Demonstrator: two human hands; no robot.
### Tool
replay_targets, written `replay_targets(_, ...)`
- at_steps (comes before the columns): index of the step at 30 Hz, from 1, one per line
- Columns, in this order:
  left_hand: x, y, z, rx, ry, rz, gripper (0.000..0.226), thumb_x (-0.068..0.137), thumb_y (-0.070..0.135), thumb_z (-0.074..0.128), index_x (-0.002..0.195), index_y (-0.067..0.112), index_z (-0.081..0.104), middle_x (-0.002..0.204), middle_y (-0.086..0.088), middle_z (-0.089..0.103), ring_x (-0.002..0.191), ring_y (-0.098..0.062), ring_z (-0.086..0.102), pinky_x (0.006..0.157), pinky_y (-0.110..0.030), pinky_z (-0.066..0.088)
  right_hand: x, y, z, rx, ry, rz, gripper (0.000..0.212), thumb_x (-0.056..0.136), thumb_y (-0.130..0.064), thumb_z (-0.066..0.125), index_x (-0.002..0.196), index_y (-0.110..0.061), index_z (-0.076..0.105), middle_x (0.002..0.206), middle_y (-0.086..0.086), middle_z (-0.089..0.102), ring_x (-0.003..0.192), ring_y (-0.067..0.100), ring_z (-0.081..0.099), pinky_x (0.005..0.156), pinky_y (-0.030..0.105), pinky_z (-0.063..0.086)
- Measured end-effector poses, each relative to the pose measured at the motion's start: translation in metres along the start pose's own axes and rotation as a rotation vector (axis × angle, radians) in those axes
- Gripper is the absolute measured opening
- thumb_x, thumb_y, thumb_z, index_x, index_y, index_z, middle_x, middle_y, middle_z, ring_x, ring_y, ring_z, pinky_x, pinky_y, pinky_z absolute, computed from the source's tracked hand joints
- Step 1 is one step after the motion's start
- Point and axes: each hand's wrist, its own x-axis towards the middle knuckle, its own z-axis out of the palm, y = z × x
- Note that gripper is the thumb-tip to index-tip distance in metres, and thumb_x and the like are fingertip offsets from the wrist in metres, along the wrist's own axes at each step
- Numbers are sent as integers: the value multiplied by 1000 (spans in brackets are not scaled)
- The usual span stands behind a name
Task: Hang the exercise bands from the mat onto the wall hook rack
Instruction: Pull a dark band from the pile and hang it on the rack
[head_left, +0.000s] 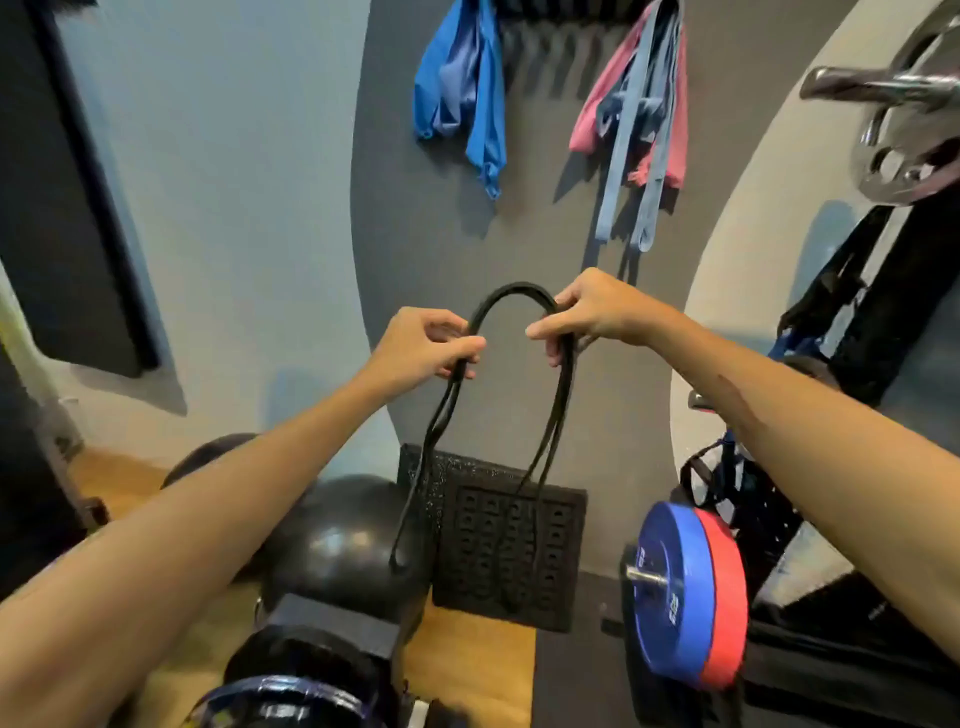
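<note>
Two hands hold one black exercise band (511, 291) up at the centre of the frame, its top bent into an arch between them. The left hand (423, 343) pinches the arch's left leg with thumb and curled fingers; the right hand (582, 312) grips the right leg the same way — both clenched on the band, neither slack. Below the grips the strands hang free toward the lower centre, in front of a black perforated mat (511, 551) leaning on the grey wall panel (519, 234). Bare wall lies above the arch. At the top edge runs the hook rack (561, 10), with blue bands (462, 98) hung left and pink and grey bands (639, 124) right — dark pegs between them. Weight plates (685, 592) crowd the lower right, a black ball (343, 545) the lower left.
</note>
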Motion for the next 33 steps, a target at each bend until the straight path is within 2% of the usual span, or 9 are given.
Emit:
replay_targets(5, 98, 8, -13, -31, 18, 81, 12, 81, 16, 75, 87, 7, 70, 84, -18, 73, 75, -32, 73, 77, -43, 59, 67, 3, -47, -35, 84, -20, 34, 82, -27, 77, 80, 6, 70, 74, 14, 74, 73, 26, 74, 62, 23, 55)
replay_targets(11, 231, 19, -24, -39, 64, 126, 21, 87, 19, 70, 97, 0, 71, 88, -20, 72, 75, -29, 73, 63, -28, 58, 155, 35, -110, -61, 121, -22, 41, 80, -29, 79, 79, 10, 66, 67, 14, 68, 62, 20, 69, 62, 23, 55)
replay_targets(14, 299, 27, -24, -94, 89, 138, 18, 87, 16, 69, 93, -1, 71, 87, -22, 70, 71, -28, 72, 60, -27, 58, 201, 72, -139, 86, 121, -35, 43, 81, -21, 78, 93, 17, 60, 73, 15, 59, 68, 19, 61, 68, 26, 51)
replay_targets(18, 393, 28, -15, -68, 89, 185, 26, 89, 13, 67, 97, -11, 68, 88, -25, 69, 68, -28, 71, 69, -36, 61, 258, 117, -184, 295, 159, -100, 14, 88, -8, 67, 94, 5, 66, 73, 9, 58, 70, 20, 59, 75, 31, 52)
replay_targets(20, 436, 27, -10, -78, 84, 198, 24, 88, 15, 67, 96, -8, 69, 89, -26, 70, 71, -29, 72, 69, -37, 61, 285, 126, -204, 304, 217, -141, 18, 90, -8, 65, 97, 8, 66, 75, 8, 64, 69, 20, 61, 72, 26, 52)
replay_targets(23, 490, 26, -6, -83, 104, 226, 19, 87, 18, 69, 91, -1, 71, 87, -21, 72, 74, -30, 72, 75, -39, 61, 332, 129, -232, 292, 268, -197, 22, 93, -7, 62, 99, 15, 65, 83, 16, 69, 73, 22, 67, 63, 18, 53)
replay_targets(26, 541, 29, -7, -106, 168, 250, 16, 86, 19, 70, 90, 3, 71, 84, -17, 72, 76, -31, 73, 78, -42, 60, 378, 123, -255, 235, 270, -238, 25, 95, -9, 60, 100, 15, 65, 91, 22, 69, 77, 20, 69, 66, 19, 56)
replay_targets(31, 628, 50, -16, -149, 286, 355, 21, 88, 23, 69, 96, 4, 69, 88, -14, 72, 72, -25, 73, 78, -43, 60, 456, 94, -298, 243, 387, -353, 24, 96, -10, 59, 96, 14, 62, 86, 20, 63, 76, 27, 65, 69, 26, 58)
replay_targets(33, 661, 57, -20, -190, 325, 419, 19, 90, 24, 66, 94, 6, 68, 88, -13, 72, 71, -24, 72, 77, -42, 60, 487, 80, -316, 259, 432, -410, 18, 97, -10, 58, 92, 7, 60, 86, 21, 60, 74, 29, 61, 66, 27, 56)
